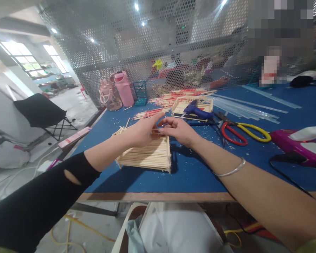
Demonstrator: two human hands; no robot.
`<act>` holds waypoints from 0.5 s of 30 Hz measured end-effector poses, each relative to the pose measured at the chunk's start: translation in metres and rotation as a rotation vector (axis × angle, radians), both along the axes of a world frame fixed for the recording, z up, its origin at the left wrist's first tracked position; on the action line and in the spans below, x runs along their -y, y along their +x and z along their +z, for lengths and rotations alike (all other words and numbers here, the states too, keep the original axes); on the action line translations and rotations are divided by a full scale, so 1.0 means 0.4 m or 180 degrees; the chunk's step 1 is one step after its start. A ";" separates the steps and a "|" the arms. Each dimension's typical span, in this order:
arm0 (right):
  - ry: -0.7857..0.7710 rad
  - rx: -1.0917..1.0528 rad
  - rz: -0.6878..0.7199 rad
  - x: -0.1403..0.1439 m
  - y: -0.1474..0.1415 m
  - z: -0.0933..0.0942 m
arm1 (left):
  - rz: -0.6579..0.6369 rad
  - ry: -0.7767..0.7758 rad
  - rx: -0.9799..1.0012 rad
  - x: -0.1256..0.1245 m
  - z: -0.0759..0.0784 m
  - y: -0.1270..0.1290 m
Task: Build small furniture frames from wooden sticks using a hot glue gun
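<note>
A small box-like frame built of pale wooden sticks [144, 154] sits near the table's front edge. My left hand [140, 131] reaches over its top with the fingers bent toward its far right corner; one finger points up and right, and the others are mostly hidden. My right hand [177, 130] meets it there, thumb and fingers curled together in a pinch at the upper edge of the frame. Whatever is between the fingertips of either hand is too small or covered to name. Crossed loose sticks [121, 130] stick up at the frame's left.
Behind lies a second stick frame [175, 109] with a blue glue gun [197, 110] on it. Red-and-yellow-handled pliers [234, 137], clear glue sticks [244, 109], red-tipped sticks [171, 98], a magenta glue gun [292, 146] and a pink bottle [124, 89] surround the work. Perforated metal panel stands behind.
</note>
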State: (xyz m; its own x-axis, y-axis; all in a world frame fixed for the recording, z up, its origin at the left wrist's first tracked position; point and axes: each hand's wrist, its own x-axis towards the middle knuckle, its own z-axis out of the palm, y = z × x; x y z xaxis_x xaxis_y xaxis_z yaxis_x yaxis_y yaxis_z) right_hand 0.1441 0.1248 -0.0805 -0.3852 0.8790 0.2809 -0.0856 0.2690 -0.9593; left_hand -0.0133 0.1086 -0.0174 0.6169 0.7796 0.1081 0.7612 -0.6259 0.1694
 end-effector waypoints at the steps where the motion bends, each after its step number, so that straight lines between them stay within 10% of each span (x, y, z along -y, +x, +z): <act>1: 0.0008 0.0024 0.0003 -0.001 0.001 0.000 | 0.0017 0.0049 0.0007 0.002 -0.003 0.000; 15: -0.0332 0.0546 -0.0328 0.011 -0.006 0.033 | 0.0968 0.1326 0.0106 0.071 -0.065 0.036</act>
